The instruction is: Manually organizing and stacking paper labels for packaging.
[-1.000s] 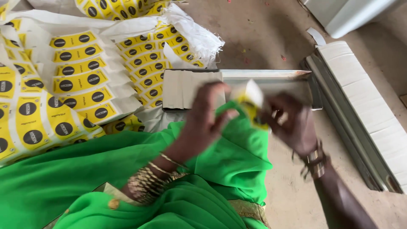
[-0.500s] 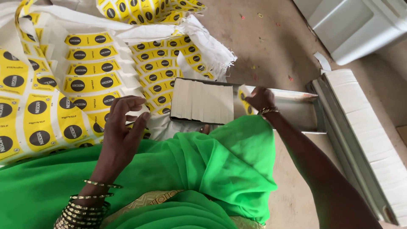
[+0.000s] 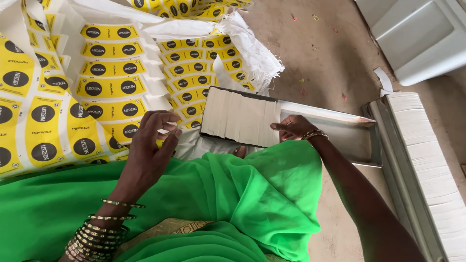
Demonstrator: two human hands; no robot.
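Yellow label sheets [image 3: 73,102] with black circles are lying spread over white sacking [image 3: 247,53] at the upper left, on the dusty floor [image 3: 320,63]; left hand [image 3: 150,145] is hovering over the lower edge of these sheets, fingers curled with thumb and forefinger nearly meeting; a sliver of yellow is showing beneath the palm, but I cannot tell whether the grip is actually closing on a label or is empty; gold bangles [image 3: 97,233] are stacked on that wrist.

Right hand [image 3: 293,128] is resting at the right edge of a packed row of white paper pieces [image 3: 240,119], fingertips touching the stack's end face, grip loosely flat and pressing rather than clasping anything; the stack is sitting on edge in the left part of a shallow metal tray [image 3: 340,136], whose right part is showing bare metal.

Green fabric [image 3: 218,199] is covering the lap below both hands; a second long channel [image 3: 422,160] filled with white pieces is lying just right of the tray; a pale plastic bin [image 3: 417,39] is standing at top right.
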